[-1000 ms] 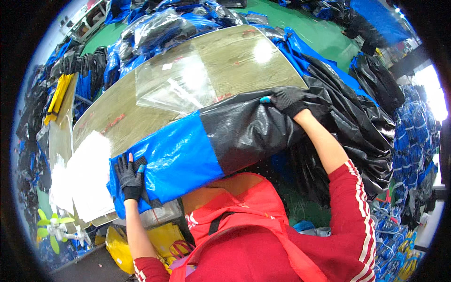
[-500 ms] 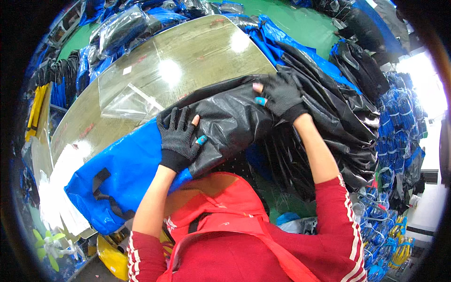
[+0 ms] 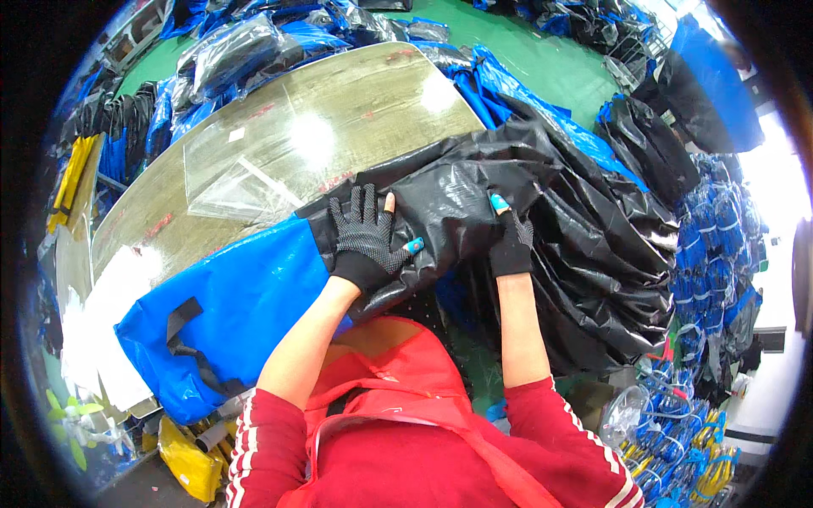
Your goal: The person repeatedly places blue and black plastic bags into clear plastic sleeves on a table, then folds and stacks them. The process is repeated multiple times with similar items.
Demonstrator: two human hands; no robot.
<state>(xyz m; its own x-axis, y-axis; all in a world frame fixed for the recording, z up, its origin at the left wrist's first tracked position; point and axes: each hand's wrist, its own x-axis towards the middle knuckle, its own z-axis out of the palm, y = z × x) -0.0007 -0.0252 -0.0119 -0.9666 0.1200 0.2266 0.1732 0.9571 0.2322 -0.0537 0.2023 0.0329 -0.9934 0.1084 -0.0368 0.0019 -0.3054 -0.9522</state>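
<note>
A large piece of glossy tarpaulin, likely a bag, lies across the table in front of me, its blue end [image 3: 229, 313] at left and its black part [image 3: 449, 199] running right. My left hand [image 3: 364, 237], in a dotted black glove, rests flat with fingers spread on the black part beside the blue seam. Blue tape wraps its thumb. My right hand [image 3: 513, 244] pinches a fold of the black material: the taped thumb lies on top and the fingers are tucked out of sight. Black straps [image 3: 188, 339] lie on the blue end.
The wood-patterned table [image 3: 373, 93] carries a clear plastic sheet [image 3: 246, 190]. Wrapped blue and black bundles [image 3: 233, 55] crowd its far edge. Bunched black folds [image 3: 610, 271] hang at right. Coiled blue bundles [image 3: 720, 245] are stacked beyond, and a yellow piece [image 3: 190, 461] lies lower left.
My left hand has slid slightly right along the tarpaulin. The right hand has moved down and nearer, from lying over the black material to pinching a fold of it.
</note>
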